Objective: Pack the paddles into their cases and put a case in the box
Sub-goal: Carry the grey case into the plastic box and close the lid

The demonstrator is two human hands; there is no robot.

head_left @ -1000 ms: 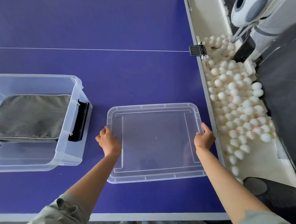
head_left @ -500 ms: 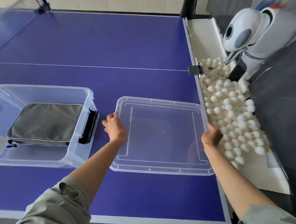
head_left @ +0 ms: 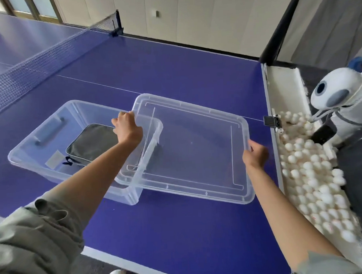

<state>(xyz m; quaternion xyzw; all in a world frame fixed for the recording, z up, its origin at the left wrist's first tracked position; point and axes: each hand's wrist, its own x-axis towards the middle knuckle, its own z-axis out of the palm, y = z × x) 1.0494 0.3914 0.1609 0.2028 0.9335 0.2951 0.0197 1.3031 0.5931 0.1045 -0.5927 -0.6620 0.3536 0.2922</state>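
Observation:
A clear plastic box (head_left: 30,154) stands on the blue table-tennis table, left of centre. Inside it lies a dark grey paddle case (head_left: 91,142). A clear lid (head_left: 195,148) is raised off the table, and its left end overlaps the box's right side. My left hand (head_left: 127,129) grips the lid's left edge above the box. On the lid's right edge, my right hand (head_left: 255,155) holds on with curled fingers. No paddle is visible.
A white tray (head_left: 286,83) along the table's right edge holds several white balls (head_left: 316,171). A white ball-feeding machine (head_left: 337,95) stands beside it. The net (head_left: 35,64) crosses the table at far left. A white centre line runs under the box.
The lid has left the table and moved left, so it now partly covers the box. Both hands kept their hold on its edges. The camera has tilted up.

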